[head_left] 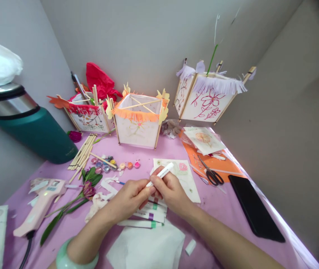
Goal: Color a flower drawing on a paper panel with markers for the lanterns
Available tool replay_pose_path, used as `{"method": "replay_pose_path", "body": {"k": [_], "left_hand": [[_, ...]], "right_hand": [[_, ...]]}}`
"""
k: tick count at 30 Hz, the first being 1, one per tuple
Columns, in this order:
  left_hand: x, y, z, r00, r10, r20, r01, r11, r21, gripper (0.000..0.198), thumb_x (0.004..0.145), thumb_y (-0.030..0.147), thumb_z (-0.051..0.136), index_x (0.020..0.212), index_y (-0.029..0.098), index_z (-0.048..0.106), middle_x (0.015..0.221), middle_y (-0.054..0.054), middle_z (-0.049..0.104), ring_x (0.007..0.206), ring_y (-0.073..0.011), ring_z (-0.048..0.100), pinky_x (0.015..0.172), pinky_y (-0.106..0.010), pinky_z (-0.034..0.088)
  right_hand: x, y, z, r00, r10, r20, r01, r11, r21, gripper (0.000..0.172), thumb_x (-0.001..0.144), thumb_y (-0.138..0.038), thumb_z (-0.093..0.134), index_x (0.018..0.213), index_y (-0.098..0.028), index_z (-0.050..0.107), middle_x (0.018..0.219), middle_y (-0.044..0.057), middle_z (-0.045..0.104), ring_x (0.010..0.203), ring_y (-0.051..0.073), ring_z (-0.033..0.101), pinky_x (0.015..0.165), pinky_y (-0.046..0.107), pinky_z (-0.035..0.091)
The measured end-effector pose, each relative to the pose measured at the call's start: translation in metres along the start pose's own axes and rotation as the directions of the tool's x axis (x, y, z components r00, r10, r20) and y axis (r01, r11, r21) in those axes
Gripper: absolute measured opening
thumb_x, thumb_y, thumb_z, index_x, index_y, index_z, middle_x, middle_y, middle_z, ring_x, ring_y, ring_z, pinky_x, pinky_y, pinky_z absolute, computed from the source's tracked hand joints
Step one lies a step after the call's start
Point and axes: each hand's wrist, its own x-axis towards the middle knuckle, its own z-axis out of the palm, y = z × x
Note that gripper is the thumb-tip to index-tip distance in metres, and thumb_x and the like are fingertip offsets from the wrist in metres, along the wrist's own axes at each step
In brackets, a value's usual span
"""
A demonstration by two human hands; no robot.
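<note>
White marker [165, 171]: between our hands, above the pile of markers [144, 223]
Long axis: slants from lower left to upper right, away from us
Right hand [172, 188]: nearer, gripping the barrel
Left hand [132, 196]: curled at the lower end; we cannot tell if pinching

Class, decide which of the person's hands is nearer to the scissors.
Right. In the picture, the right hand lies left of the scissors, apart from them; the left hand lies farther left, on the right hand's far side.
</note>
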Motion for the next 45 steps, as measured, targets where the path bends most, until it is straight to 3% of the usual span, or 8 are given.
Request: {"method": "replay_pose_path", "body": {"k": [5,9,14,26,31,35,39,45], "left_hand": [[0.001,-0.002,-0.015,0.887,0.029,-0.461,-0.065,0.996,-0.061,0.033,0.090,0.045,0.043,0.077,0.017,0.054,0.050,0.007,0.039,0.046,-0.0076,0.033,0.045,-0.018,0.026],[0.002,0.000,-0.023,0.714,-0.089,-0.695,-0.143,0.953,-0.269,0.031,0.090,0.045,0.046,0.078,0.018,0.053,0.049,0.007,0.041,0.045,-0.0066,0.031,0.040,-0.015,0.021],[0.003,-0.001,-0.019,0.749,-0.071,-0.659,-0.106,0.968,-0.226,0.032,0.088,0.046,0.048,0.078,0.017,0.055,0.050,0.006,0.043,0.045,-0.0064,0.033,0.040,-0.014,0.023],[0.008,-0.017,-0.013,0.823,-0.051,-0.566,0.026,0.998,-0.053,0.040,0.086,0.058,0.044,0.080,0.020,0.055,0.051,0.006,0.045,0.046,-0.0095,0.037,0.044,-0.019,0.027],[0.009,-0.020,-0.008,0.827,0.026,-0.562,0.079,0.984,0.161,0.040,0.088,0.054,0.044,0.068,0.020,0.048,0.055,0.006,0.044,0.049,-0.0104,0.040,0.049,-0.023,0.029],[0.006,-0.020,-0.003,0.868,0.201,-0.453,-0.015,0.924,0.382,0.029,0.092,0.043,0.043,0.074,0.020,0.049,0.061,0.005,0.042,0.056,-0.0127,0.042,0.056,-0.026,0.032],[0.006,-0.017,0.007,0.900,0.419,-0.119,-0.273,0.756,0.596,0.020,0.095,0.026,0.038,0.086,0.019,0.055,0.083,-0.002,0.057,0.078,-0.0173,0.049,0.070,-0.030,0.037],[0.006,-0.019,0.021,0.906,0.415,0.081,-0.346,0.617,0.707,0.013,0.092,0.021,0.046,0.087,0.018,0.058,0.097,-0.005,0.064,0.088,-0.0220,0.052,0.078,-0.038,0.040]], "right_hand": [[-0.005,0.006,0.006,0.999,0.041,0.010,-0.033,0.905,-0.424,0.021,0.084,-0.041,0.057,0.085,-0.020,0.057,0.060,-0.004,0.057,0.051,0.011,0.052,0.047,0.021,0.038],[-0.030,0.002,0.030,0.896,0.081,0.437,0.379,0.372,-0.847,0.017,0.080,-0.031,0.063,0.072,-0.017,0.061,0.068,0.004,0.066,0.059,0.017,0.058,0.050,0.026,0.039],[-0.046,0.009,0.051,0.790,0.136,0.598,0.601,0.014,-0.799,0.006,0.070,-0.012,0.061,0.074,-0.014,0.058,0.065,0.004,0.060,0.055,0.019,0.054,0.040,0.028,0.034],[-0.038,-0.026,0.035,0.769,-0.046,0.638,0.618,0.311,-0.722,0.018,0.083,-0.031,0.052,0.079,-0.015,0.058,0.070,0.003,0.062,0.055,0.014,0.052,0.046,0.026,0.041],[-0.009,-0.070,-0.023,0.916,-0.380,0.126,0.400,0.870,-0.288,0.014,0.088,-0.028,0.050,0.079,-0.019,0.055,0.075,-0.001,0.057,0.059,0.009,0.053,0.055,0.023,0.046],[0.022,-0.058,-0.063,0.869,-0.298,-0.396,0.410,0.881,0.236,0.018,0.080,-0.034,0.063,0.079,-0.023,0.049,0.064,-0.008,0.047,0.049,0.006,0.045,0.049,0.021,0.046],[0.039,-0.018,-0.071,0.911,-0.057,-0.409,0.198,0.930,0.310,0.025,0.079,-0.042,0.063,0.073,-0.021,0.050,0.042,-0.014,0.023,0.032,0.004,0.020,0.039,0.019,0.039],[0.041,0.025,-0.063,0.897,-0.083,-0.435,0.076,0.997,-0.033,0.028,0.083,-0.043,0.051,0.084,-0.016,0.060,0.054,-0.003,0.059,0.039,0.007,0.044,0.039,0.019,0.033]]}}
